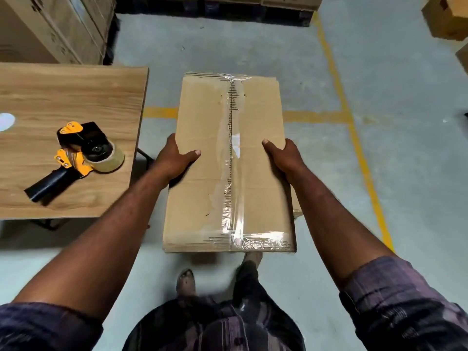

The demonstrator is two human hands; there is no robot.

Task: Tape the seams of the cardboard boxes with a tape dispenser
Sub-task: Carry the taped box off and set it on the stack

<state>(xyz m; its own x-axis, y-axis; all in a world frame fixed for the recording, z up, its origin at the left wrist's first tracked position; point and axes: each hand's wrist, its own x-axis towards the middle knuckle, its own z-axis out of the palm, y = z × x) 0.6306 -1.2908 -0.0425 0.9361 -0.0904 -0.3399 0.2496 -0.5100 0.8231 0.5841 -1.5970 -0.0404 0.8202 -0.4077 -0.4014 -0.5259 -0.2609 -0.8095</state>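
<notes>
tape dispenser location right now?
In the head view, the tape dispenser lies on its side on the wooden table at the left, near the table's right edge, unheld, left of the left hand gripping the cardboard box.

One wooden table (76,97) is standing here. One tape dispenser (78,153) is lying on the table. One taped cardboard box (202,173) is hanging just right of the table, with two hands gripping it: the left hand (174,158) and the right hand (283,155). Two cartons, a far carton (445,19) and a cut-off carton (464,58), are sitting well right of the table.
</notes>
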